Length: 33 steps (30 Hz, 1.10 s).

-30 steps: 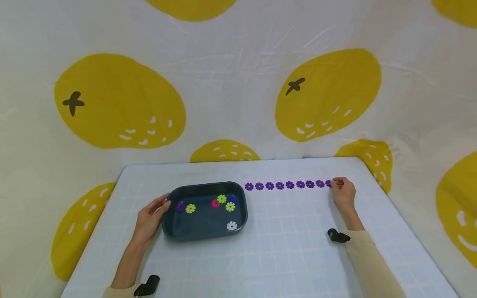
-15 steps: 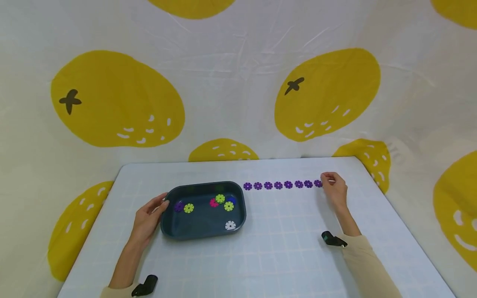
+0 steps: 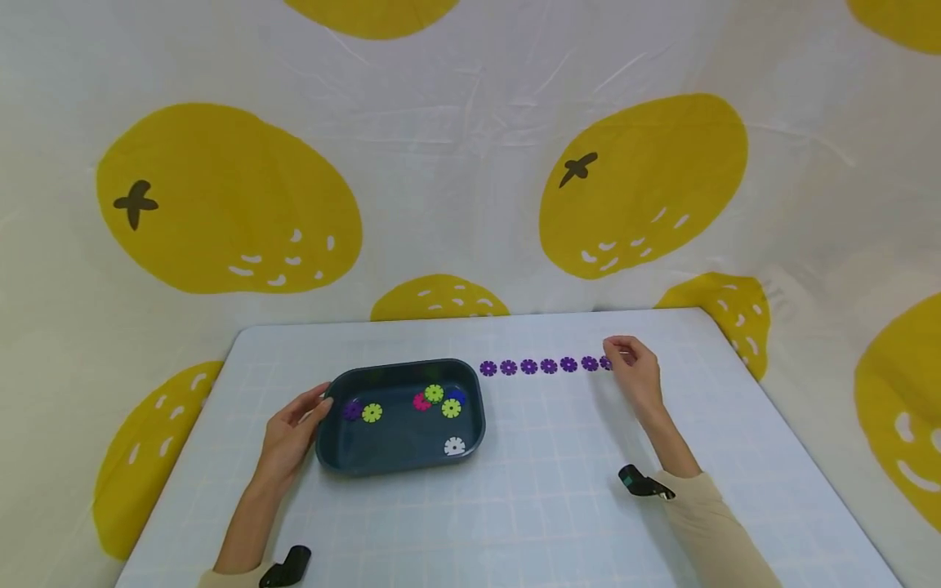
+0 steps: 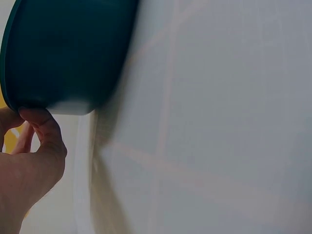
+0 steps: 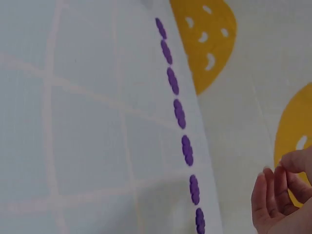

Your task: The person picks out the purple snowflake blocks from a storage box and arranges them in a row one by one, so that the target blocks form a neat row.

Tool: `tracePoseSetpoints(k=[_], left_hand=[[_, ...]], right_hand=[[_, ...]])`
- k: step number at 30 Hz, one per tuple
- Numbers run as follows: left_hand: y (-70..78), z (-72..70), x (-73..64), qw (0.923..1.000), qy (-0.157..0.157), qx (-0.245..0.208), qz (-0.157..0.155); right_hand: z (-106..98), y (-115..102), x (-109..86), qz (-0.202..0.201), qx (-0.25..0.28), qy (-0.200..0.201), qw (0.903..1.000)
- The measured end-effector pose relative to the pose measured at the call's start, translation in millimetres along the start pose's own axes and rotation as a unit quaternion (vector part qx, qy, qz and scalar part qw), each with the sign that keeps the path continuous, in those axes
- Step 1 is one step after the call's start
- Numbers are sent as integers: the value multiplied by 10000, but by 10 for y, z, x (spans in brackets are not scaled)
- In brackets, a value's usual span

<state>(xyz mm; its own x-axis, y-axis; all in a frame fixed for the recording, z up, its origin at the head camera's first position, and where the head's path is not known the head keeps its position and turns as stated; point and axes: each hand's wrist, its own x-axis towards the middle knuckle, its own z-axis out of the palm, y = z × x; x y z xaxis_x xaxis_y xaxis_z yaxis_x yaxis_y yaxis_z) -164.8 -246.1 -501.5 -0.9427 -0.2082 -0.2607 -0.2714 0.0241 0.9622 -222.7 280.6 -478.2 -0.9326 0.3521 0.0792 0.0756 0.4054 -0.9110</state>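
Note:
At the left end of a dark teal tray [image 3: 404, 447], my left hand [image 3: 288, 441] grips the rim between thumb and fingers; the left wrist view shows the pinch on the tray wall. Over the right end of a row of purple notched, flower-shaped discs [image 3: 548, 367] is my right hand [image 3: 636, 377], its thumb and fingertips together and the other fingers curled. The right wrist view shows the fingertips [image 5: 282, 162] with no disc visible between them, and the purple row [image 5: 179, 113] beside the hand. Part of the row's right end is hidden behind this hand.
Inside the tray lie a purple disc [image 3: 353, 409], several yellow-green discs [image 3: 372, 412], a pink disc [image 3: 421, 401], a blue disc [image 3: 457, 396] and a white disc [image 3: 454, 446]. A pale checked cloth covers the table [image 3: 559, 506]. Behind hangs a curtain [image 3: 456, 188] with yellow fruit prints.
My right hand has moved left along the purple row, and fewer discs show at its right end. The left hand keeps its grip on the tray, which stays nearly in place.

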Motion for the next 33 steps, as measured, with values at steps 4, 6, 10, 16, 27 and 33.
tracePoseSetpoints(k=[4,6,10,16,27,33], left_hand=[[-11,-6,4,10000,-11,64,-24],[-17,-5,3,10000,-4,78,-12],[-27,0,-3,10000,34,54,-10],[-31,0,-12,10000,33,-7,13],[-24,4,-10,10000,13,-3,72],[-11,5,-9,10000,34,58,58]], right_hand=[[89,-87,-74,-118,110,-162,9997],[140,-126,-106,-166,148,-258,9994],[250,-206,-165,-357,249,-477,9979],[423,-363,-270,-689,417,-775,9937],[781,-553,-432,-1066,615,-1381,9827],[989,-679,-542,-972,561,-1697,9791]])
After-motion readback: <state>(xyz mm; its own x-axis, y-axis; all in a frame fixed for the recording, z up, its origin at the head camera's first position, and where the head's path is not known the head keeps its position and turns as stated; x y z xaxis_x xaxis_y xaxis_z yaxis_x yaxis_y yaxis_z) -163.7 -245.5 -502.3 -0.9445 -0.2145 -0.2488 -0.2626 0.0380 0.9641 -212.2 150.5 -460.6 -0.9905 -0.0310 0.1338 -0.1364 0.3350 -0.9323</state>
